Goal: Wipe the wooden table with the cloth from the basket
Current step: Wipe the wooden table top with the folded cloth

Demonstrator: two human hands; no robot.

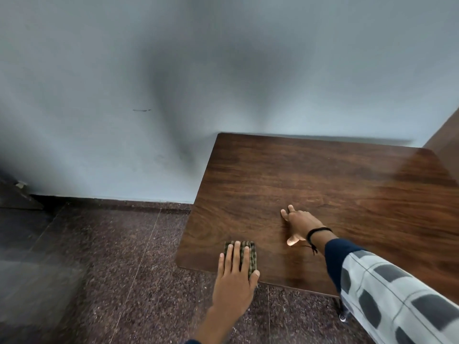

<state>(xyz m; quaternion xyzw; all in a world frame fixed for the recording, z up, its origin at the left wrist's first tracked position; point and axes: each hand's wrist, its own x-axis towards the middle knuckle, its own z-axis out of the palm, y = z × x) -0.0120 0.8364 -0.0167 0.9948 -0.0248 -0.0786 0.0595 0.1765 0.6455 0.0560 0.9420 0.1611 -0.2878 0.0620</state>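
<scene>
Status, head cam:
- Wooden table [347,194]: dark brown top, set against pale grey wall [124,95] along its far edge. Speckled stone floor [124,269] is seen to the left of the table and in front of it.
- Cloth [252,258]: folded into a small rectangle, green/brown check, laid flat on the tabletop at the table's near-left corner, just inside the near edge.
- Left hand [233,276]: laid palm-down on the cloth, fingers straight and close together, pointed toward the table's far edge. Thumb is set against the cloth's near-right corner. Nothing is curled round or pinched; the cloth is only pressed flat. Wrist and forearm are held out past the table's near edge, over the floor.
- Right hand [300,224]: rested on the bare tabletop, nearer the table's middle and apart from the cloth. Fingers are spread and fairly straight, thumb splayed toward the near edge. Nothing is held.
- Black wristband [319,230] is worn on the right wrist, w/ a loose end hanging. Sleeve [385,289]: navy cuff, then grey/white check, crossing the table's near edge from the right.
- Far-right part of the table is blurred; a brown panel [447,135] is seen beyond that corner, detail n/a.
</scene>
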